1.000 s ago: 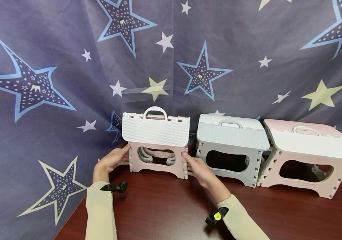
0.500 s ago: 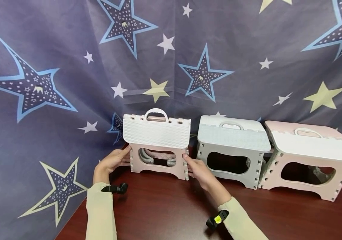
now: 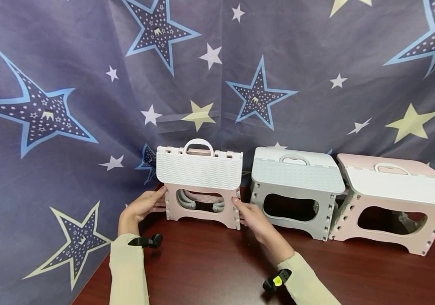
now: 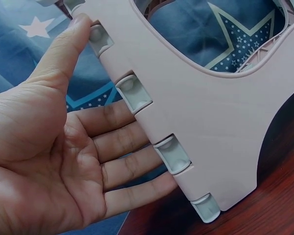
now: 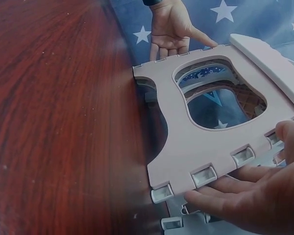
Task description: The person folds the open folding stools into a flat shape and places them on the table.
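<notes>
A small folding stool [image 3: 198, 169] with a white woven-textured top and pale pink legs stands on the table at centre left. Its top slopes toward me, and a white carry handle [image 3: 198, 141] sticks up along the upper edge. My left hand [image 3: 145, 205] grips the left side of the leg panel [image 4: 206, 112], thumb at the front edge and fingers reaching behind. At the opposite side my right hand [image 3: 253, 218] holds the panel the same way, its thumb on the pink edge. The stool's rear half is mostly hidden.
A grey folding stool [image 3: 297, 171] with a pale blue and white top stands to the right. Beside it is a larger pink stool [image 3: 397, 182] with a pink and white top. A star-printed curtain [image 3: 316, 51] hangs behind the dark red table [image 3: 210, 262].
Almost everything stays in place; both hands keep their hold on the pink and white stool. The head view has shifted very slightly.
</notes>
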Available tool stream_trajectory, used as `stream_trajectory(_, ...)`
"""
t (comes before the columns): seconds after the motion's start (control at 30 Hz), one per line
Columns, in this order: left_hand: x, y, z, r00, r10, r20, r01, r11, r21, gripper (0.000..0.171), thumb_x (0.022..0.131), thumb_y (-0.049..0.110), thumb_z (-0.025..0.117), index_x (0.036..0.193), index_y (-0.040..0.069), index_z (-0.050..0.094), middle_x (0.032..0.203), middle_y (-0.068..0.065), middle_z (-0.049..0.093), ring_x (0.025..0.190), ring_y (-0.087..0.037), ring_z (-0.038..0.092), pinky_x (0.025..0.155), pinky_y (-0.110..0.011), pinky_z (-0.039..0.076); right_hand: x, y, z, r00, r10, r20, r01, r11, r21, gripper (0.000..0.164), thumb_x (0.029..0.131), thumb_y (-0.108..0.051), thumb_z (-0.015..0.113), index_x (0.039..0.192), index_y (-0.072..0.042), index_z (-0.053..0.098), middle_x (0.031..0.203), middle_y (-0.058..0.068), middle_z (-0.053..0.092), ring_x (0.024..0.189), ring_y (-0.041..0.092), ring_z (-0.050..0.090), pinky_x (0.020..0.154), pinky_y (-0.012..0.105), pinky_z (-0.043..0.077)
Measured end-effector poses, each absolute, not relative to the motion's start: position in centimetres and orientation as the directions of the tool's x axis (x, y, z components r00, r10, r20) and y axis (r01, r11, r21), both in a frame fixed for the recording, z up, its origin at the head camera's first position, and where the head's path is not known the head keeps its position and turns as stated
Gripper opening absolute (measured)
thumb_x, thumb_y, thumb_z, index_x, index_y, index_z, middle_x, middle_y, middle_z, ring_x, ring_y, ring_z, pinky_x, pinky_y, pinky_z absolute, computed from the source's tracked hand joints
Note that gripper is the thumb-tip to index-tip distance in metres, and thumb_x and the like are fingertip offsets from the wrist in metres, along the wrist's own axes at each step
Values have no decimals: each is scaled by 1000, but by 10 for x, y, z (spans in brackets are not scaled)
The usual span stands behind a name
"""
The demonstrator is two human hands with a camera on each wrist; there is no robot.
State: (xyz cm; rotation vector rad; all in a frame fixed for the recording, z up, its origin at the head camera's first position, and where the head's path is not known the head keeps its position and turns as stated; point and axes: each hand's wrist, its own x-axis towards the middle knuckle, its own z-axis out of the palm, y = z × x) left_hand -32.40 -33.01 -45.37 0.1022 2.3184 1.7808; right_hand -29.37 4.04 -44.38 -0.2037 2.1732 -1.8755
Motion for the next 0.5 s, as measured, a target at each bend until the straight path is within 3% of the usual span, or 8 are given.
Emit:
stream_trajectory(0.27, -321, -331, -451, -978, 165, -129, -75, 302, 950, 73, 108, 50, 42, 138, -16, 51, 133, -24, 64, 111, -22, 68, 108, -53, 50, -292, 40, -440, -975, -221, -8, -54, 271, -961, 59, 104, -45, 53, 129, 8, 64, 112, 18, 68, 100, 29, 63, 94, 46, 53)
stream_trajectory(0.37, -320, -331, -448, -982, 146, -119, -69, 307, 949, 69, 108, 47, 46, 139, -15, 51, 133, -24, 64, 110, -20, 68, 110, -55, 48, -289, 39, -435, -976, -211, 61, -132, 342, -930, 60, 105, -45, 54, 136, 6, 60, 125, 21, 69, 113, 32, 65, 102, 49, 51)
stream_trajectory(0.5, -318, -331, -444, -990, 110, -89, -53, 298, 953, 64, 108, 40, 50, 140, -15, 49, 130, -22, 65, 108, -17, 67, 110, -56, 47, -284, 37, -427, -964, -240, 116, -202, 372, -906, 66, 106, -42, 54, 151, 5, 42, 144, 24, 57, 132, 36, 58, 113, 52, 45)
